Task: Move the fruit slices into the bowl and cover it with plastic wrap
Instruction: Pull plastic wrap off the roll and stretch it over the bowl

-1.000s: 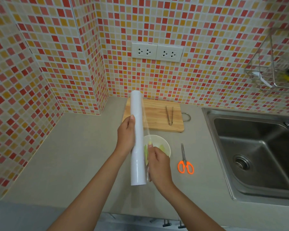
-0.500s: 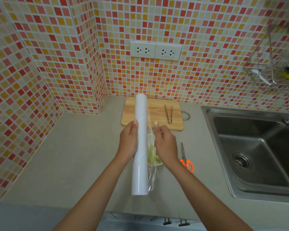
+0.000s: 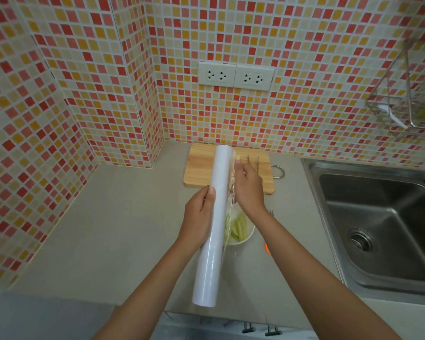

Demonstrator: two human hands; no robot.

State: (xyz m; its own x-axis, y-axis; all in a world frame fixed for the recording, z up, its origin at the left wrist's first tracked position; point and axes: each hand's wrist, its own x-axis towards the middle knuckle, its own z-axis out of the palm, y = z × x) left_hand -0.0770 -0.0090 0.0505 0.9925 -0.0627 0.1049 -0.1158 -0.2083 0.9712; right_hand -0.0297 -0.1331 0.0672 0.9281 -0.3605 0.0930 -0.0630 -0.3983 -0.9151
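I hold a long white roll of plastic wrap lengthwise above the counter, with my left hand gripping its left side near the middle. On the roll's right side, near its far end, my right hand pinches the loose edge of the clear film. Below the roll and my right wrist stands the white bowl holding pale green fruit slices, partly hidden by the roll and film.
A wooden cutting board with metal tongs lies against the tiled wall. Orange scissors show beside my right forearm. A steel sink is at right, a wire rack above it. Wall sockets sit behind.
My right hand has slid along the roll from its near end to its far end, following the film's edge. The roll is held a little higher and farther away.
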